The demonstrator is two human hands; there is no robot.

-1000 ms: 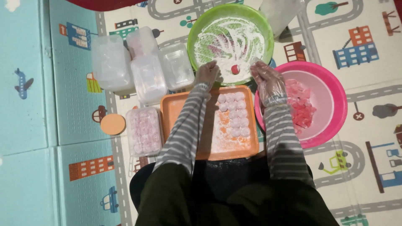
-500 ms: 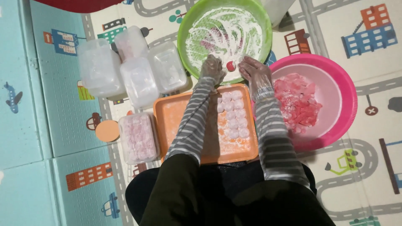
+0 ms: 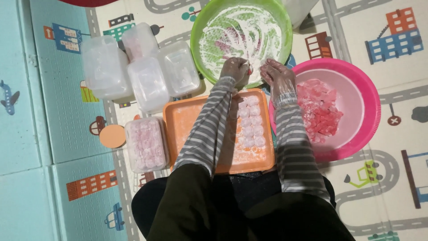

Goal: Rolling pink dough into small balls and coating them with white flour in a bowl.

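Note:
Both hands wear thin clear gloves and meet at the near rim of a green bowl [image 3: 198, 27] dusted with white powder. My left hand [image 3: 235, 69] is curled around a small pink piece over the powder. My right hand [image 3: 278, 78] hovers beside it with fingers spread, holding nothing that I can see. Below the hands lies an orange tray [image 3: 183, 120] with rows of white-dusted pink balls [image 3: 250, 122]. A pink bowl [image 3: 365, 111] of pink-red chunks [image 3: 323, 111] sits at my right.
Several clear plastic tubs [image 3: 138, 71] stand left of the green bowl. A clear box of pink balls [image 3: 146, 143] lies left of the tray, with a small orange disc [image 3: 112, 136] beside it. Everything rests on a play mat [image 3: 401, 187] printed with roads and houses.
My right hand moved from above the pink bowl to the green bowl's rim, next to my left hand. The view drew closer.

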